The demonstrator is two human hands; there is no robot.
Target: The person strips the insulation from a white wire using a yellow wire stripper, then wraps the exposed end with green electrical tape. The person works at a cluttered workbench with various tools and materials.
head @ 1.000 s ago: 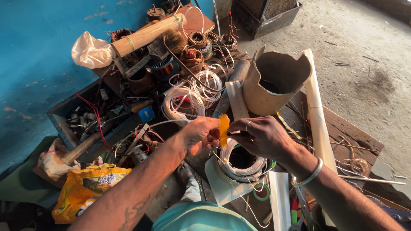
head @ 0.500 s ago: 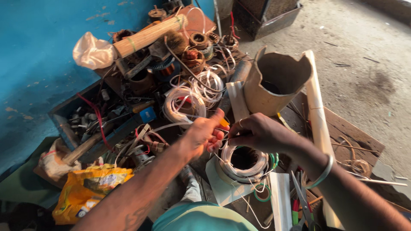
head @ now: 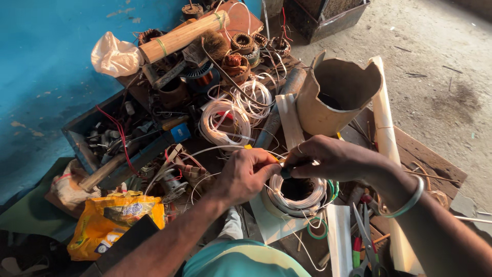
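Observation:
A round stator wound with white wire (head: pixel 298 194) sits on a pale sheet in front of me. My left hand (head: pixel 250 173) is closed at its left rim and pinches a thin yellow-orange piece (head: pixel 273 159). My right hand (head: pixel 332 156), with a metal bangle on its wrist, reaches in from the right. Its fingers are closed on a small dark piece (head: pixel 286 172) just above the coil. The fingertips of both hands almost meet over the stator's near-left edge. White wire ends trail off toward the left.
Loose white wire coils (head: pixel 225 122) lie behind. A broken tan cylinder (head: pixel 335 92) and a long white pipe (head: pixel 387 133) stand at right. A blue box of parts (head: pixel 118 141), a yellow bag (head: pixel 115 220), scissors (head: pixel 366 241) and a green tape ring (head: pixel 318 229) surround the work.
Both hands have dropped from above the stator onto its rim. The orange piece, held upright before, now lies low and mostly hidden between the fingers.

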